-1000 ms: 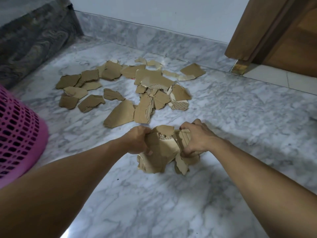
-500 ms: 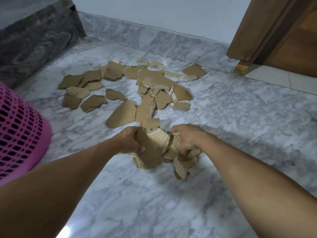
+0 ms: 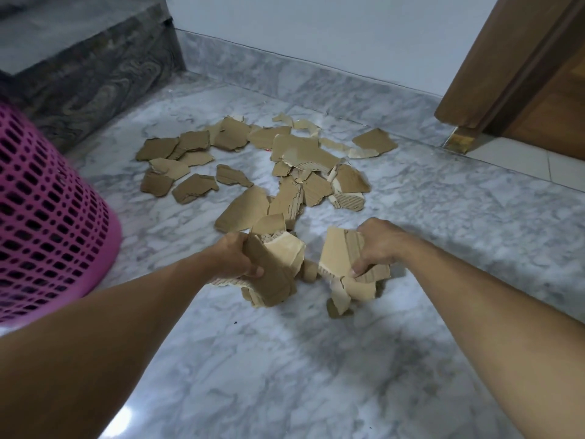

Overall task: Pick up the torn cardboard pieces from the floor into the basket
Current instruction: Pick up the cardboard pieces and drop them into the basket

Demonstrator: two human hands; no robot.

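At the far left stands one pink basket [image 3: 47, 217] with a slotted wall, upright on the marble floor [image 3: 285, 375], well apart from the cardboard. Behind it rises a dark stone step [image 3: 95, 74]. The left hand [image 3: 235, 258] has its fingers curled round a bunch of torn cardboard pieces [image 3: 272, 267], several overlapping so that an exact count cannot be made; the largest hangs with its long axis running from the hand down toward the floor. Just to the right, with a gap between the two bunches, the right hand [image 3: 376, 245] grips a second bunch of pieces [image 3: 342, 264], the biggest standing roughly upright with its corrugated edge at the bottom, smaller scraps dangling under it. Both hands are apart, each clamped on its own bunch. Beyond the hands, the loose scattered pieces [image 3: 253, 160] lie flat on the floor, roughly twenty or more, spread in a band running left to right. At the far right is one wooden door frame [image 3: 506, 58] against the wall [image 3: 316, 33].
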